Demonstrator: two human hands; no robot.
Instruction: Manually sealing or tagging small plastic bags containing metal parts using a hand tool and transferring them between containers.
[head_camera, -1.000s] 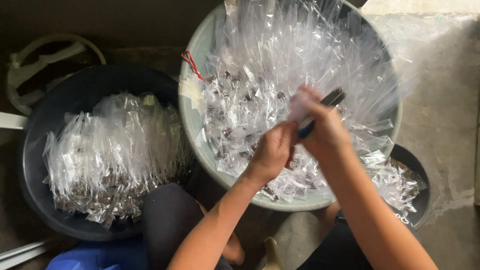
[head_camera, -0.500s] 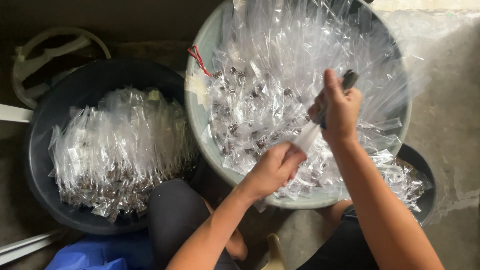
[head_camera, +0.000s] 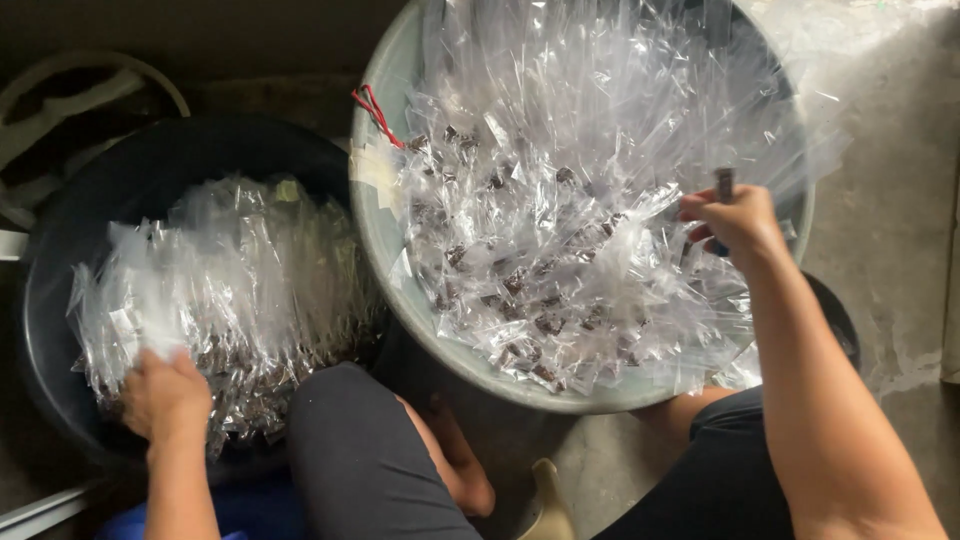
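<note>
A seated person works between two round basins packed with small clear plastic packets, each holding a dark lump. The left hand (head_camera: 165, 395) rests on the heap of packets (head_camera: 225, 300) in the dark basin (head_camera: 60, 250), near that basin's close rim, fingers curled down into the plastic; whether they grip a packet cannot be told. The right hand (head_camera: 735, 225) hovers over the right side of the pale grey-green basin (head_camera: 375, 215), fingers closed around a slim dark tool (head_camera: 724, 185) whose tip stands up above the knuckles. Beneath it the loose packets (head_camera: 560, 230) fill the pale basin from edge to edge and spill past its far and right rims. The two basins touch or nearly touch where their rims meet, the pale one overlapping the dark one's right edge, with a red rubber band (head_camera: 375, 110) lying on its left rim. The person's knee (head_camera: 350, 430) fills the gap below the rims. Bare concrete floor (head_camera: 890, 200) lies open to the right of the pale basin.
</note>
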